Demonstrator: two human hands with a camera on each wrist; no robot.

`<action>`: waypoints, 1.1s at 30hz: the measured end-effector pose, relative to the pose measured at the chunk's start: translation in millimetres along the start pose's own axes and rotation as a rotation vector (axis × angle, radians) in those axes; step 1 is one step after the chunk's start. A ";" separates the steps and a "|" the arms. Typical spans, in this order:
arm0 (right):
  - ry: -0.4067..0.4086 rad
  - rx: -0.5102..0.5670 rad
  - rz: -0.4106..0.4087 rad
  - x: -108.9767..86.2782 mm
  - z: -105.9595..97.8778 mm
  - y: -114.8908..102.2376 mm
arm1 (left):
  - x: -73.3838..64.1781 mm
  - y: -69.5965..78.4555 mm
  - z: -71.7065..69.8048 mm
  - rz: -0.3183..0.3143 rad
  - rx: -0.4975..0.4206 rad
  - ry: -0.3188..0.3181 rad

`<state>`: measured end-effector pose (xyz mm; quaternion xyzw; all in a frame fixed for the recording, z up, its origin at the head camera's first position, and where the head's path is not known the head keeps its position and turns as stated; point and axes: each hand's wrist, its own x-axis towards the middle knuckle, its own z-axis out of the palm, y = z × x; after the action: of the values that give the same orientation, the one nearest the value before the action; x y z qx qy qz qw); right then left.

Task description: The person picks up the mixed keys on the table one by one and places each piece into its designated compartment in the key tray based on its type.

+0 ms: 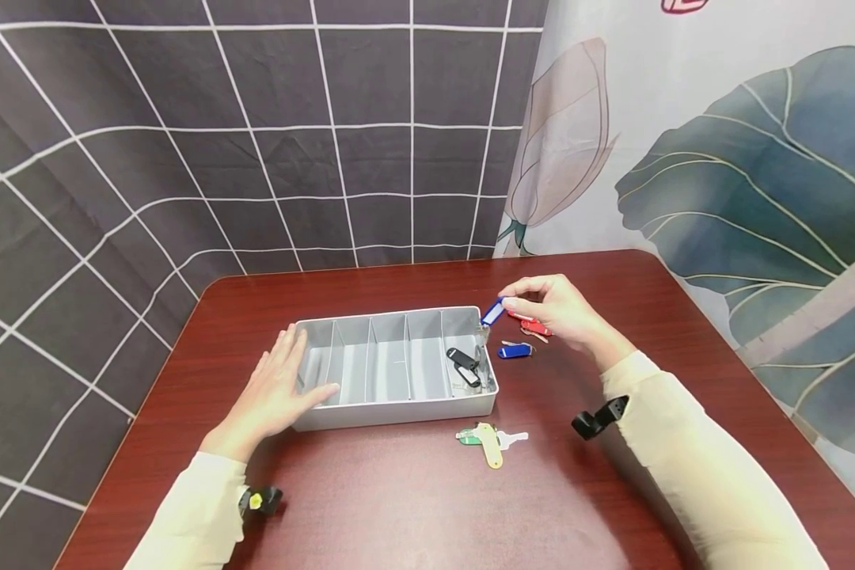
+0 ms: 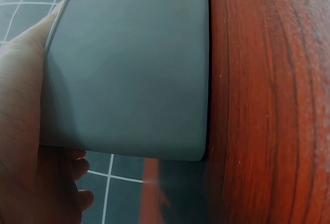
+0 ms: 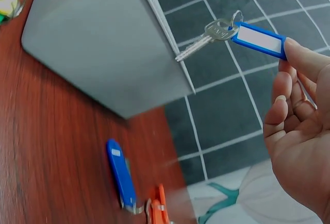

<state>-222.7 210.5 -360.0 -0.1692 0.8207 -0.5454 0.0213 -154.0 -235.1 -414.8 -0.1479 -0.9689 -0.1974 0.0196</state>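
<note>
Blue plastic tag (image 3: 259,41), presumably light and stiff, suits end gripping: right hand (image 1: 561,311) pinches it opposite the key (image 3: 219,30); left hand (image 1: 274,386), spread, touches tray (image 1: 399,412).

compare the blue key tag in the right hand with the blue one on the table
The held tag is pinched in the right hand, off the table; the lying tag rests on the table. The held tag shows a large white label, the lying tag only a small pale patch. Both are long and blue.
</note>
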 end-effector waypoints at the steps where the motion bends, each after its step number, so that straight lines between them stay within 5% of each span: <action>1: -0.009 0.009 -0.005 2.3 3.3 -1.7 | 0.0 0.1 0.1 0.000 -0.001 0.002; 15: -0.102 0.042 -0.074 30.0 47.7 -22.6 | -0.2 -1.0 0.8 0.003 0.000 0.002; 33: -0.184 0.081 0.015 55.0 83.5 -19.1 | -0.9 -0.7 2.1 0.010 0.001 0.019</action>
<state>-251.3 113.1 -368.3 -0.2115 0.7938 -0.5600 0.1074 -153.3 -235.1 -417.0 -0.1506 -0.9680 -0.1984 0.0298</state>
